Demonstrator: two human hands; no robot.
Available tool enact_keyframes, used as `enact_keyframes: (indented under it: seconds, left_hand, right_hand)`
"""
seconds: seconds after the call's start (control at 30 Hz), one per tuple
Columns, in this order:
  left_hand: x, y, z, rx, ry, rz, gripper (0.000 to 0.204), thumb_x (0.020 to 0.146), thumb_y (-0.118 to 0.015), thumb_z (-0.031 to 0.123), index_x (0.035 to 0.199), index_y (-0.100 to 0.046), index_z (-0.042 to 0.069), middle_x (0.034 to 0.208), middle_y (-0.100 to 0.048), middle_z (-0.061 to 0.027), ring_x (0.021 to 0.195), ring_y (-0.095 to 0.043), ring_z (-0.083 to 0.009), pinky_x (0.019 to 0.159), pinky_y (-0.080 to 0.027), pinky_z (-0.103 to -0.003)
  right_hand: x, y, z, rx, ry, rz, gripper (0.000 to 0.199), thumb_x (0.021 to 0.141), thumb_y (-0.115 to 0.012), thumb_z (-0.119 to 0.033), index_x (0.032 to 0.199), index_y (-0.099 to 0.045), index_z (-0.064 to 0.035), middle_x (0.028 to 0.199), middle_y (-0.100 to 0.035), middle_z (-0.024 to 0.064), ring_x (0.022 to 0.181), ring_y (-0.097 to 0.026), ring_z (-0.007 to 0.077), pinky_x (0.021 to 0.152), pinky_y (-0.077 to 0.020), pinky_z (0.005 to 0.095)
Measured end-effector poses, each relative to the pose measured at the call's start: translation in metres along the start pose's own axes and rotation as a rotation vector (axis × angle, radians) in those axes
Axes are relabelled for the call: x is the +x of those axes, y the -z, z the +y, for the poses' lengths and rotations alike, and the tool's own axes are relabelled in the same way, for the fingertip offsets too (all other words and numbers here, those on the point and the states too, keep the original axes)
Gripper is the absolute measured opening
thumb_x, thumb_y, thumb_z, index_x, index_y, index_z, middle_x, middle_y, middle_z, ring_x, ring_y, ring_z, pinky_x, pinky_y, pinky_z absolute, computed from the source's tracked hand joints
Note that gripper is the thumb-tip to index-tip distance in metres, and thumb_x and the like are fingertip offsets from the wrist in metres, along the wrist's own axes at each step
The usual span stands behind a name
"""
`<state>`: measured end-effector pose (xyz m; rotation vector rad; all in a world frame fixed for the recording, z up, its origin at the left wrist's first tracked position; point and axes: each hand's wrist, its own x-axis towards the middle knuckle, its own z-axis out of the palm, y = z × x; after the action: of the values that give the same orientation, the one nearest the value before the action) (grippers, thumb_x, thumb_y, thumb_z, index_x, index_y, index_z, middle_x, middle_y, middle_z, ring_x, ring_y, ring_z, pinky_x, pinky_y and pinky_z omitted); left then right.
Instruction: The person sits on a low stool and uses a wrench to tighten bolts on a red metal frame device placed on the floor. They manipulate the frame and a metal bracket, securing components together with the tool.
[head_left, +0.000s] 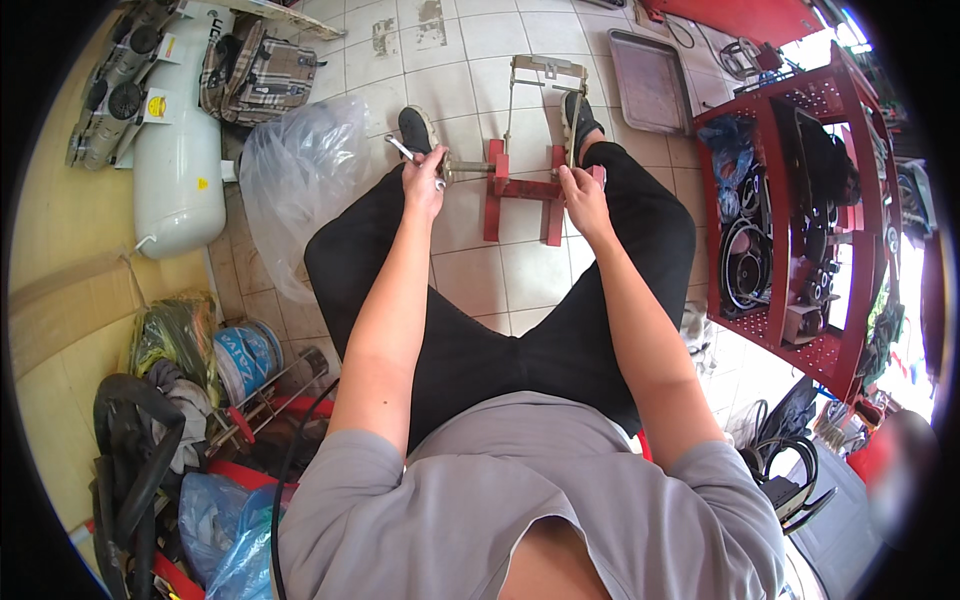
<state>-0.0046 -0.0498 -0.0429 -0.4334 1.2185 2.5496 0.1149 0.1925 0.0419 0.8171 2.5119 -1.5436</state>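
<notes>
A red metal frame (520,200) lies on the tiled floor between my feet, with a pale metal bracket (545,72) rising from its far end. My left hand (425,178) is closed on a silver wrench (402,150) at the frame's left side, where a bolt end sticks out. My right hand (582,192) grips the frame's right side, by a thin upright rod (573,130). I sit with both legs spread around the frame.
A white gas cylinder (180,150) and a clear plastic bag (300,170) lie to the left, beside a checked backpack (255,70). A red perforated shelf (800,220) with parts stands right. A metal tray (650,80) lies far right. Clutter fills the lower left.
</notes>
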Motion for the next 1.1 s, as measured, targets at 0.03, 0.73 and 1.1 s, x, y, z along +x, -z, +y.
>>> enact_keyframes:
  seconds: [0.03,0.73,1.1]
  left_hand:
    - [0.0,-0.001,-0.001,-0.012,-0.022,0.023,0.029,0.08,-0.064,0.004,0.078,-0.038,0.016,0.087,-0.059,-0.0043,0.082,-0.061,-0.018,0.071,-0.048,-0.03]
    - [-0.075,-0.096,0.02,0.701,-0.29,-0.372,0.032,0.096,-0.035,0.027,0.086,-0.055,0.004,0.085,-0.052,-0.0026,0.085,-0.049,-0.0118,0.079,-0.039,-0.026]
    - [-0.03,-0.018,0.039,1.239,-0.071,0.048,0.05,0.089,-0.043,0.049,0.095,-0.061,0.003,0.074,-0.064,-0.0045,0.065,-0.06,-0.0196,0.06,-0.046,-0.034]
  right_hand:
    - [-0.001,0.0,0.0,0.0,-0.004,0.0,0.043,0.089,-0.047,-0.039,0.093,-0.061,0.0014,0.07,-0.06,0.0176,0.073,-0.06,0.0304,0.067,-0.0442,0.0364]
    - [-0.038,-0.012,-0.039,0.09,0.456,-0.127,0.037,0.082,-0.06,-0.02,0.111,-0.054,0.0018,0.087,-0.062,0.0168,0.076,-0.062,0.0249,0.071,-0.0481,0.0332]
    - [-0.053,-0.005,-0.008,-0.066,-0.002,-0.361,0.027,0.085,-0.045,-0.017,0.099,-0.058,0.0029,0.084,-0.06,0.0256,0.085,-0.059,0.0361,0.076,-0.0451,0.04]
